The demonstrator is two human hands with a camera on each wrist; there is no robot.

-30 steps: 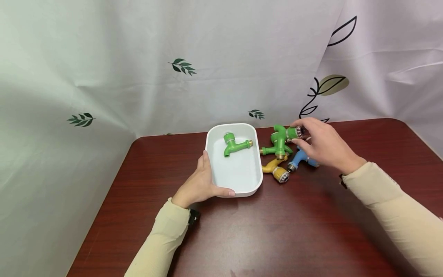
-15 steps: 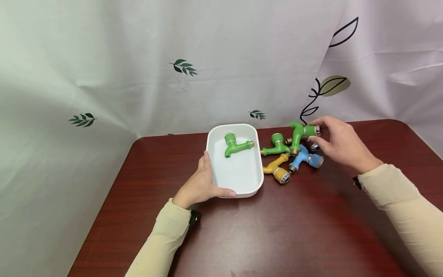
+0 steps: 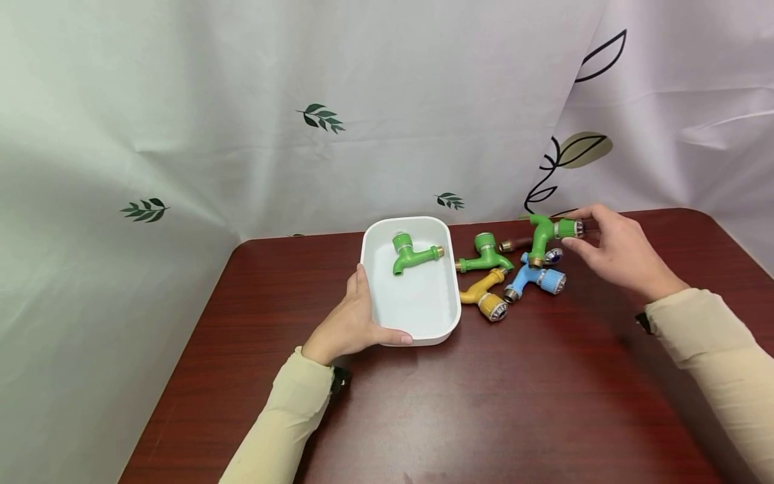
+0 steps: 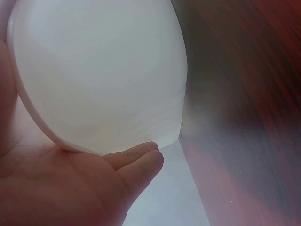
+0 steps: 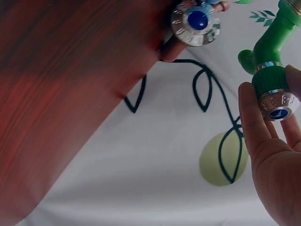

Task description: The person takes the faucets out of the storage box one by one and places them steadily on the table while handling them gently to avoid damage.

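Note:
My left hand (image 3: 347,319) holds the near-left corner of a white tray (image 3: 414,341), its thumb along the near rim. In the left wrist view, its fingers (image 4: 141,165) lie against the tray's outer wall. One green tap (image 3: 406,259) lies inside the tray. My right hand (image 3: 625,252) pinches the knob end of another green tap (image 3: 541,235), held above the pile with its brass thread pointing down. Beneath and beside it on the table lie a third green tap (image 3: 486,255), a yellow tap (image 3: 484,292) and a blue tap (image 3: 532,279).
A dark reddish-brown piece with a metal threaded end (image 3: 514,245) lies behind the blue tap, partly hidden. A chrome knob with a blue cap (image 5: 196,21) shows near the table's back edge. A white leaf-patterned curtain (image 3: 375,154) hangs behind the wooden table (image 3: 514,403).
My right hand has moved to the right with the green tap, away from the tray, uncovering the taps on the table. My left hand and the tray stay in place.

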